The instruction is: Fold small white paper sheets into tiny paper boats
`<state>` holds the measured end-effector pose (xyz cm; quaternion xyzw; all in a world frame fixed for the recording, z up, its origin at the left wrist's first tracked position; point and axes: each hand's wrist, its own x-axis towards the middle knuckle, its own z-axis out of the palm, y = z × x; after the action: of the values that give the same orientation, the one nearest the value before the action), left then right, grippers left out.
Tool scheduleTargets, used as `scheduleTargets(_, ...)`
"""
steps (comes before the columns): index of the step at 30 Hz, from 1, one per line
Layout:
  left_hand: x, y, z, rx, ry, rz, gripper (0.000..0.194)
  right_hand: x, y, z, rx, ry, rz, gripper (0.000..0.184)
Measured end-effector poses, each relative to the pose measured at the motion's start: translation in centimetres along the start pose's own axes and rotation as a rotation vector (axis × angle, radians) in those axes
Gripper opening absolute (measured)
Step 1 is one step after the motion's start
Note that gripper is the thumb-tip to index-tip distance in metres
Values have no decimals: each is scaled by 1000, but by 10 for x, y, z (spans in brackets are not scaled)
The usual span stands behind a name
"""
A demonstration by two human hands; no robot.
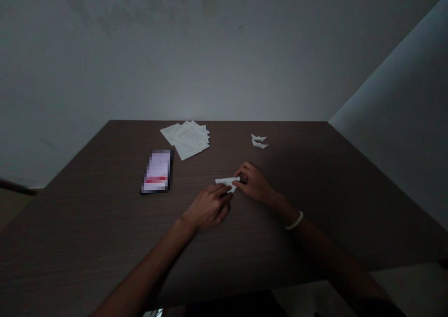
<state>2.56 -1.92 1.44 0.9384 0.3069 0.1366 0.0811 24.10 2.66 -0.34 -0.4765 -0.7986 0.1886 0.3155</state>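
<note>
Two hands, left hand [209, 206] pressing, right hand [255, 182] pinching, hold folded paper [227, 182] mid-tabletop [115, 223].

faint print on the fanned sheets [191, 139] (too small to read), phone screen [157, 170] pixelated, nothing legible

Dark-brown wood-grain table [105, 242] is set w/ its far edge close to a grey wall [266, 65], marked w/ patchy stains up top. Beyond the table's R edge, a 2nd wall [409, 112] is seen, lit bluish. Pale floor [413, 284] is glimpsed past the near R corner. Room is dimly lit.
</note>
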Motion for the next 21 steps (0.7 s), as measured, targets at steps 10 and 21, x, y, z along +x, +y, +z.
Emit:
scheduleTargets(10, 1, -1, 2, 5, 18, -11, 30, -20, -11, 4, -46, -22, -22, 2)
scheduleTargets(21, 0, -4, 5, -27, 40, 2, 29, -19, -11, 6, -6, -24, -1, 2)
